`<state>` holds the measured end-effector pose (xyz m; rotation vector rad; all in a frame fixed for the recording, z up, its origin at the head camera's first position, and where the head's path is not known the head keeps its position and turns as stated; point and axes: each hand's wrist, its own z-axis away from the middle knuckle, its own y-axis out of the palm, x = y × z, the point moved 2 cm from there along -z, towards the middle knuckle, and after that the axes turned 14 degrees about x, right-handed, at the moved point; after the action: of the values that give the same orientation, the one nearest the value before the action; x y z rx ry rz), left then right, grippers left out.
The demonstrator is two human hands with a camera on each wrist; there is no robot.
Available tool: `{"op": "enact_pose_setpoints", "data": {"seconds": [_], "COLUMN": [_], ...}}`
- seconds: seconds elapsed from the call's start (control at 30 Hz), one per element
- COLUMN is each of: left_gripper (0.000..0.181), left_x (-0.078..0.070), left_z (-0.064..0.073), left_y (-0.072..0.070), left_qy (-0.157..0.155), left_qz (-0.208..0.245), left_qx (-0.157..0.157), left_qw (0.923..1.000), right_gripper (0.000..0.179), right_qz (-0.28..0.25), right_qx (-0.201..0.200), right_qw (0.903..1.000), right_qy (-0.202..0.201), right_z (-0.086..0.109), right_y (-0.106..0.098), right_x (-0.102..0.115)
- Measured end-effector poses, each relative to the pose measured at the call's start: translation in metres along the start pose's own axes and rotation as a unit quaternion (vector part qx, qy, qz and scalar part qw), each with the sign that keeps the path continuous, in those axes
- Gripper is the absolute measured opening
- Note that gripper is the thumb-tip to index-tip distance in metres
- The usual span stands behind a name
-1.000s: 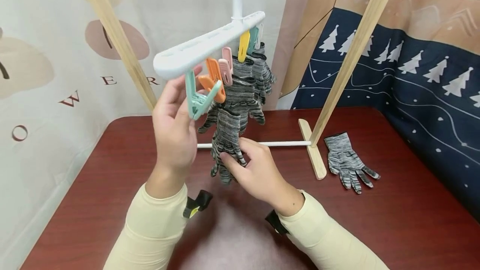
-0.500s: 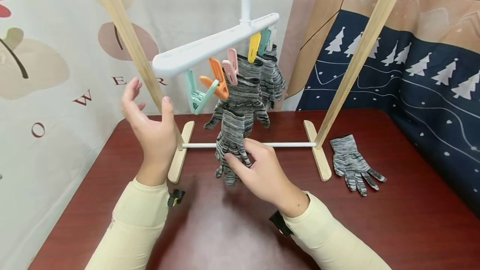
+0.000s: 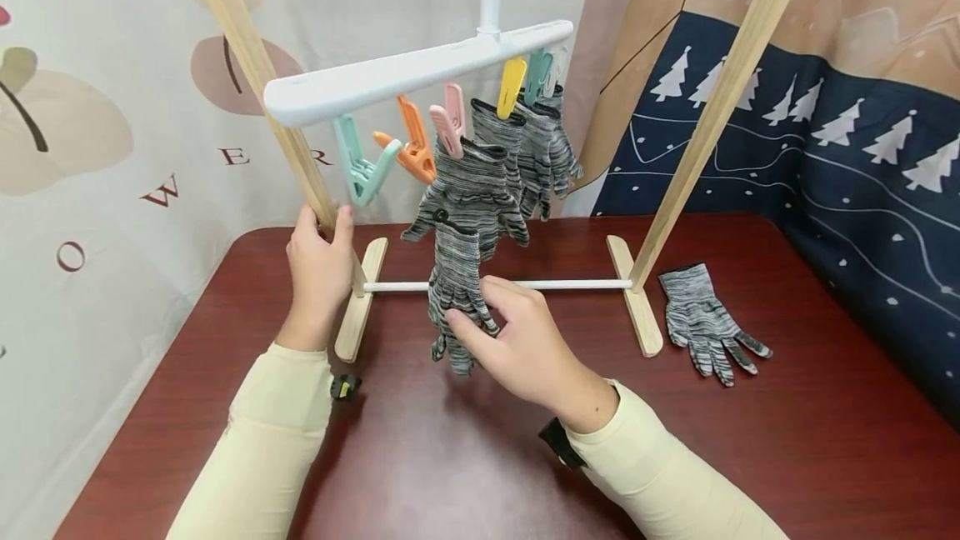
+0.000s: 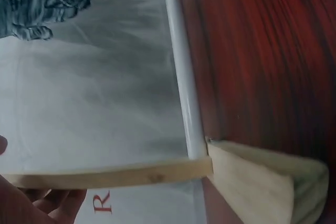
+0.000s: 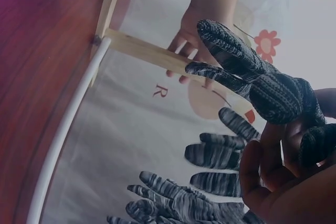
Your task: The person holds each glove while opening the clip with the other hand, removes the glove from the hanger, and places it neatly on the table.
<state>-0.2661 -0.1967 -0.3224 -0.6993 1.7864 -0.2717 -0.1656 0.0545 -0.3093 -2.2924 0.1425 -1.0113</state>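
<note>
My right hand [image 3: 525, 340] pinches a grey striped knit glove [image 3: 459, 261] by its finger end, cuff upward, below the white clip hanger [image 3: 405, 69]. My left hand [image 3: 318, 273] holds the left wooden post [image 3: 258, 65] of the stand, with thumb and fingers on either side of it. In the left wrist view, fingertips [image 4: 68, 203] show behind that post. Similar gloves [image 3: 480, 182] hang from the pink clip [image 3: 450, 119], the yellow clip [image 3: 512, 86] and the clips behind. The orange clip [image 3: 412, 144] and mint green clip [image 3: 363, 161] hold nothing visible.
One more striped glove [image 3: 701, 315] lies on the red-brown table [image 3: 420, 457] at the right. The stand's right post [image 3: 723, 107] rises beside it, and a white crossbar [image 3: 570, 284] joins the two wooden feet low down. Printed cloths hang behind.
My left hand has let go of the mint green clip, moved left and come down onto the left post. The hanger has turned slightly. My right hand keeps its glove in nearly the same place.
</note>
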Motion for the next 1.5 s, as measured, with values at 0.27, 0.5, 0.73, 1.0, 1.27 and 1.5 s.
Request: {"op": "enact_pose_setpoints", "data": {"seconds": [0.27,0.5,0.73,1.0,1.27,1.5], "left_gripper": [0.042,0.045,0.045,0.043,0.045,0.042], "left_x": [0.006,0.007,0.009,0.007,0.008,0.009], "left_z": [-0.006,-0.007,-0.007,-0.006,-0.007,-0.006], "left_y": [-0.006,-0.004,-0.002,-0.001,-0.003,-0.006], "left_qy": [-0.028,-0.023,-0.016,-0.011,-0.014,-0.020], "left_qz": [-0.087,-0.104,-0.105,-0.105,-0.109,-0.106], "left_qx": [-0.018,-0.006,-0.010,-0.008,-0.005,0.000], "left_qw": [0.9957,0.9943,0.9943,0.9943,0.9939,0.9942], "right_gripper": [0.004,0.010,0.014,0.016,0.017,0.030], "right_qz": [-0.018,-0.046,-0.110,-0.097,-0.044,-0.036], "right_qx": [0.009,0.013,0.025,0.052,0.060,0.101], "right_qw": [0.9998,0.9988,0.9935,0.9922,0.9878,0.9746], "right_qy": [-0.003,0.001,0.016,0.059,0.137,0.196], "right_z": [0.000,0.002,0.013,0.037,0.058,0.065], "right_y": [-0.002,-0.007,-0.017,-0.027,-0.048,-0.055], "right_x": [0.004,0.008,0.016,-0.003,-0.038,-0.064]}}
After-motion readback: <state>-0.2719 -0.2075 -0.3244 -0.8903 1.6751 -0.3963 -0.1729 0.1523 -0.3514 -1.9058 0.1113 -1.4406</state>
